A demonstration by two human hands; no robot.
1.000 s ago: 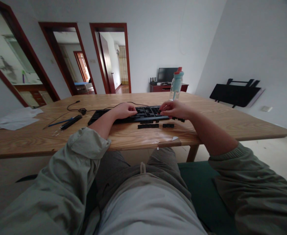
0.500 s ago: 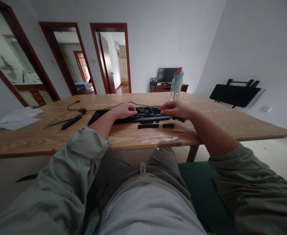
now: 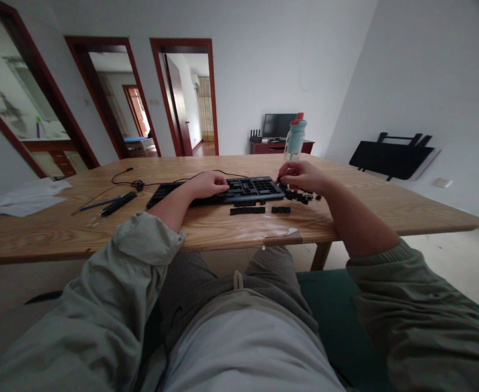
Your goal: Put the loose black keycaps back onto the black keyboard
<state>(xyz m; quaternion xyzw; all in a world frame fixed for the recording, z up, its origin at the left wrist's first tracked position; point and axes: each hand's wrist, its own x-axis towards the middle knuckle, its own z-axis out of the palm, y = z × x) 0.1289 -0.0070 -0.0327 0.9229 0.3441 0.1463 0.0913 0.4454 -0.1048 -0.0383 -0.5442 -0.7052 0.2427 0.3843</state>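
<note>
A black keyboard point(image 3: 243, 189) lies on the wooden table point(image 3: 207, 226) in front of me. My left hand point(image 3: 207, 184) rests curled on the keyboard's middle, fingers bent down against the keys. My right hand point(image 3: 300, 175) hovers at the keyboard's right end over a small heap of loose black keycaps point(image 3: 302, 195), fingers bunched in a pinch; what they hold is too small to name. Two rows of removed black keys point(image 3: 259, 209) lie on the table just in front of the keyboard.
A water bottle point(image 3: 295, 136) stands behind my right hand. Pens point(image 3: 112, 203), a black cable point(image 3: 135, 182) and white papers point(image 3: 29, 196) lie at the left. A folded black table point(image 3: 390, 158) leans on the right wall. Doorways open at the back.
My right hand has moved from the keyboard's right part out to the loose keycaps beside its right end. My left hand has stayed on the keyboard.
</note>
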